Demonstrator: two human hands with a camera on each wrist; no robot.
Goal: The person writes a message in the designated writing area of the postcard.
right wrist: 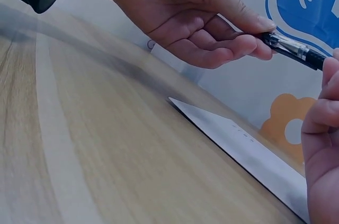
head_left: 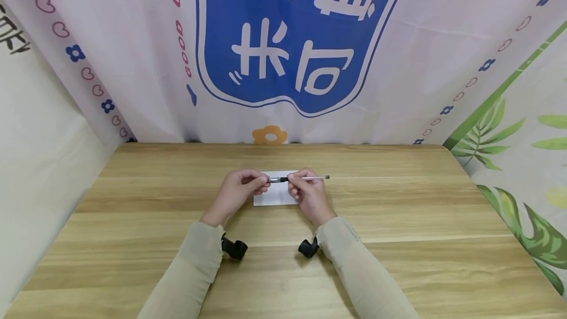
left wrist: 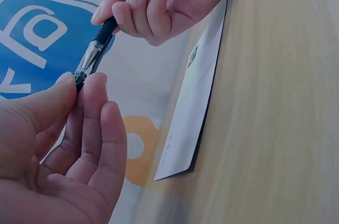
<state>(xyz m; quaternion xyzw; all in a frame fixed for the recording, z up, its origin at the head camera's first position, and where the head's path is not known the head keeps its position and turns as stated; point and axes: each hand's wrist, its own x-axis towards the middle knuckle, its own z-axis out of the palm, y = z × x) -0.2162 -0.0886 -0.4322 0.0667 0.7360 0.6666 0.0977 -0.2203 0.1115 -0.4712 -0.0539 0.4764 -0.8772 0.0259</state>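
Both hands hold one slim pen [head_left: 278,179] level over a flat white notebook [head_left: 274,195]. My left hand [head_left: 239,188] pinches one end between thumb and fingers, its other fingers loosely bent. Farther along, thumb and fingertips of my right hand [head_left: 310,193] pinch the pen at its black grip, and the pale barrel with a dark end sticks out to the right. Between the hands, a clear section [left wrist: 91,57] with a dark strip beside it shows in the left wrist view. Fingertips hide the left tip of the pen.
The notebook lies on a wood-grain table [head_left: 398,220], with small dark print [right wrist: 243,134] on its top. Behind the table's far edge hangs a printed curtain [head_left: 155,63] with a blue badge. Each wrist carries a small black camera [head_left: 235,248].
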